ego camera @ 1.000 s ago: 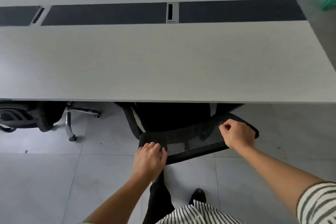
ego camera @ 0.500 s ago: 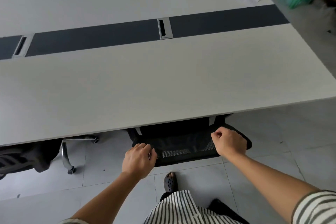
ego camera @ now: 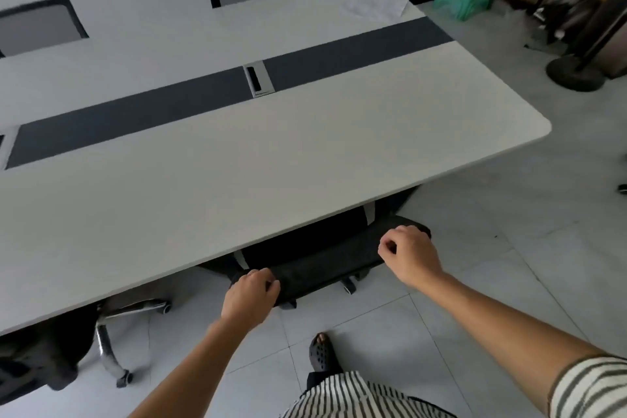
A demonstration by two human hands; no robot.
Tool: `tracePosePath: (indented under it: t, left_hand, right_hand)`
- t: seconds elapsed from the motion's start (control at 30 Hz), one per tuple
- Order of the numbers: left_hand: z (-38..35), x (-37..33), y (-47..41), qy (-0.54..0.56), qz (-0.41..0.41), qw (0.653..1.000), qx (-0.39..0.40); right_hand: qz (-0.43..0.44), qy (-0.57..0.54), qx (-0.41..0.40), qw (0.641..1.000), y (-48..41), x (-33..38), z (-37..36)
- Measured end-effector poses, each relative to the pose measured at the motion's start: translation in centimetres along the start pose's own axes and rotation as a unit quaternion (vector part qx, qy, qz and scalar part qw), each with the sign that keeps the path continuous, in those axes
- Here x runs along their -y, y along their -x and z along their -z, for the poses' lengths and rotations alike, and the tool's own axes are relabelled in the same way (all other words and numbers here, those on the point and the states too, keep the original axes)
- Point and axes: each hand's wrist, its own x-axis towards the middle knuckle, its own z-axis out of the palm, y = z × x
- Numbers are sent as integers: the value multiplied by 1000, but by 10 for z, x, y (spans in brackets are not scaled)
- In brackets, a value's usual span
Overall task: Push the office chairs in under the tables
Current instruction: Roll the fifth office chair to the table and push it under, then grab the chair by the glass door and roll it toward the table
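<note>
Person, head view. Both forearms bare from lower frame up to centre. Left hand (ego camera: 249, 295) and right hand (ego camera: 409, 254): no rings, watch or gloves seen. Short sleeve (ego camera: 590, 387) at lower right corner: pale fabric, dark narrow stripes. Same striped cloth on shirt front (ego camera: 353, 397) at bottom centre. Dark perforated clog-type shoe (ego camera: 320, 353) just above it, open at the toe.

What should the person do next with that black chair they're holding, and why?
Probably let go and step back: the black chair sits mostly under the table, only its backrest top showing, with the left hand and right hand on that top edge.
</note>
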Motion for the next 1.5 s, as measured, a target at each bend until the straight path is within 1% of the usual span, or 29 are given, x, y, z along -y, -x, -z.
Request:
tracePosePath:
  t: [0.03, 0.07, 0.13, 0.2, 0.23, 0.27, 0.33, 0.4, 0.47, 0.57, 0.67, 0.73, 0.97, 1.07, 1.13, 1.2, 1.3, 1.4, 1.5]
  left_hand:
    - [3, -9, 4, 12, -5, 1000, 17]
    - [4, -21, 9, 27, -16, 999, 30]
    - [4, -47, 25, 44, -44, 998, 33]
    - [0, -72, 45, 67, -71, 995, 11]
    - [-4, -83, 53, 101, -78, 992, 15]
    - [-7, -95, 61, 149, -77, 985, 43]
    - [-16, -120, 72, 233, -61, 962, 129]
    - [-27, -146, 78, 261, -64, 944, 191]
    - [-38, -171, 79, 264, -69, 936, 224]
    - [-47, -216, 69, 274, -63, 926, 254]
    - [-52, -268, 46, 288, -75, 918, 262]
    - [-54, -307, 25, 291, -91, 918, 255]
    - [-59, -473, -63, 282, -170, 906, 267]
    - [-54, -554, -85, 291, -203, 894, 275]
    - [-57, -602, -98, 273, -235, 887, 288]
    - [-63, -646, -108, 253, -260, 882, 299]
    - [-84, -705, -120, 241, -276, 878, 307]
    - [-117, -758, -127, 226, -267, 878, 327]
    - [-149, -813, -135, 208, -259, 882, 336]
  right_hand:
    - [12, -22, -9, 1000, 15, -6, 7]
    - [4, -51, -7, 999, 31, -12, 16]
    - [-63, -111, 32, 991, 68, -30, 37]
    - [-156, -198, 64, 966, 109, -57, 58]
    - [-199, -249, 66, 946, 132, -72, 68]
    - [-235, -289, 57, 926, 156, -89, 78]
    - [-294, -334, 11, 895, 204, -119, 99]
    - [-363, -374, -47, 852, 247, -147, 119]
    - [-424, -399, -101, 806, 281, -170, 137]
    - [-478, -416, -165, 755, 318, -197, 160]
    - [-504, -432, -227, 713, 333, -217, 180]
    - [-513, -436, -263, 691, 332, -232, 192]
    - [-525, -437, -360, 636, 286, -298, 250]
    - [-523, -442, -391, 615, 264, -321, 283]
    - [-525, -439, -412, 602, 254, -338, 300]
    - [-526, -439, -429, 588, 247, -356, 312]
    - [-538, -447, -443, 561, 240, -391, 324]
    - [-550, -455, -449, 538, 236, -442, 336]
    - [-556, -459, -449, 528, 233, -507, 360]
